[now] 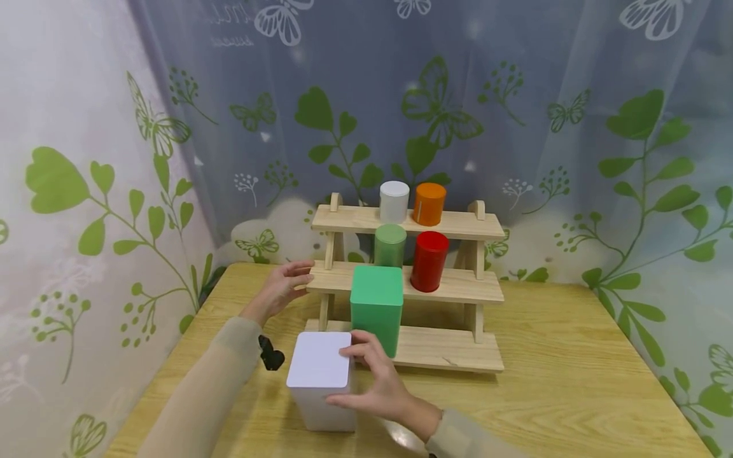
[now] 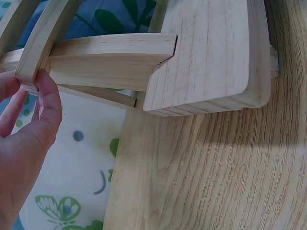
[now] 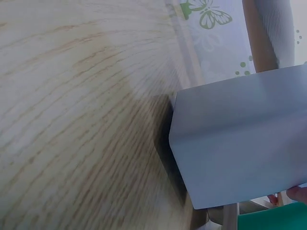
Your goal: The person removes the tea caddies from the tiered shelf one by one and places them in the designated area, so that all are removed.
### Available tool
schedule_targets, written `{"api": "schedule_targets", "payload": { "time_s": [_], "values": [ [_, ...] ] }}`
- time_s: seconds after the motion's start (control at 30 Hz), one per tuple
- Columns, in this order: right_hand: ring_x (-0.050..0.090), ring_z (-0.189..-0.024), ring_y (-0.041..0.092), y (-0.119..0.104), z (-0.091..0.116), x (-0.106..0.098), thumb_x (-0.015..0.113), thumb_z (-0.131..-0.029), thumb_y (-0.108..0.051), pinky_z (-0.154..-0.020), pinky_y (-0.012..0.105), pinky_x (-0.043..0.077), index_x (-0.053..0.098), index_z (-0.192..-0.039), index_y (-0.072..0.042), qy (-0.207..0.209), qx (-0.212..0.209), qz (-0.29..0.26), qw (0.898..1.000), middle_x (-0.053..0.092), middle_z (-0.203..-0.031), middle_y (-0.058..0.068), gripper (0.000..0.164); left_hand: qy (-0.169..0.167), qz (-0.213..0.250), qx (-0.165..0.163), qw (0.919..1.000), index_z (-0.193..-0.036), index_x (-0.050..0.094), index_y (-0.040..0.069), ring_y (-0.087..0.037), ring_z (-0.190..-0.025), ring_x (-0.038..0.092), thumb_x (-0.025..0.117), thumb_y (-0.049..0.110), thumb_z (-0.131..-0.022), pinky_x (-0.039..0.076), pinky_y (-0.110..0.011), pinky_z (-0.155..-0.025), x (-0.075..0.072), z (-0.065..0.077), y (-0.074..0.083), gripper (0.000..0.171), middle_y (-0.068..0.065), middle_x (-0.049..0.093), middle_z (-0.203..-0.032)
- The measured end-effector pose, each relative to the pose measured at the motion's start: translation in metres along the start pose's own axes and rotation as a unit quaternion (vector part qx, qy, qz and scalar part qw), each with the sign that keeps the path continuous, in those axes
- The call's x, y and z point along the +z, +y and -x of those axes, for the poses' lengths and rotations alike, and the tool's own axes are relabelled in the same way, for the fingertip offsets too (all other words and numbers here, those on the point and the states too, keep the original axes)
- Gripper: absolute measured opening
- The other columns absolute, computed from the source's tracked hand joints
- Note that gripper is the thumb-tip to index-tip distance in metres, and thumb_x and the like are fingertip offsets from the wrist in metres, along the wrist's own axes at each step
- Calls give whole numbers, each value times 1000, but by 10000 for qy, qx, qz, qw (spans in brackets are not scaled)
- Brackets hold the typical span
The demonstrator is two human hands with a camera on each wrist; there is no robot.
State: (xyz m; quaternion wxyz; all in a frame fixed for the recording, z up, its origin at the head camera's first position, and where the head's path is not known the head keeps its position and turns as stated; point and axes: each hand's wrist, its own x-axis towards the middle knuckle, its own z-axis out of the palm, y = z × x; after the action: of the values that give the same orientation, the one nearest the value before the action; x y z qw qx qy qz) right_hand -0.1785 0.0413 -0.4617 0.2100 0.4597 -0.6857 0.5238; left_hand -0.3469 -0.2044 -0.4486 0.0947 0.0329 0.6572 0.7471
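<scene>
The person's right hand [image 1: 385,385] grips the closed white box [image 1: 321,360], contents hidden, in front of the wooden rack [image 1: 452,351], where a green box [image 1: 376,302] partly hides a pale green canister [image 1: 390,244], and the left hand [image 1: 280,290] pinches the middle shelf's end [image 1: 329,275].

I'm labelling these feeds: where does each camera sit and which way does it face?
Head: worn on the head, facing forward and down at the wooden rack; left hand, right hand and sleeves show.
Left wrist: worn there, facing the rack's side; left hand shows, pinching a shelf end.
Right wrist: worn there, facing the white box and tabletop; fingertips show at right, possibly a sleeve above.
Head and right wrist share the white box.
</scene>
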Motion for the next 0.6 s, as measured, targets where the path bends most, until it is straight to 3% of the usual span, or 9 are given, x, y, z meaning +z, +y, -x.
{"api": "schedule_targets", "payload": {
  "time_s": [0.27,0.6],
  "values": [
    [48,-110,31,21,12,9,89,-60,-17,-81,42,50,50,-116,-5,19,364,72,9993,38,-129,20,69,-12,-120,23,9999,-132,46,0,-21,-104,50,60,4,-90,47,-33,-81,0,-1,-1,44,-15,41,-131],
    [46,-109,44,-4,-2,-1,89,-45,2,-80,50,46,47,-111,9,-244,304,-295,9988,37,-122,35,78,15,-167,13,9999,-133,46,0,-23,-108,48,60,5,-90,45,-36,-86,1,0,-2,45,-16,39,-135]
  ]
}}
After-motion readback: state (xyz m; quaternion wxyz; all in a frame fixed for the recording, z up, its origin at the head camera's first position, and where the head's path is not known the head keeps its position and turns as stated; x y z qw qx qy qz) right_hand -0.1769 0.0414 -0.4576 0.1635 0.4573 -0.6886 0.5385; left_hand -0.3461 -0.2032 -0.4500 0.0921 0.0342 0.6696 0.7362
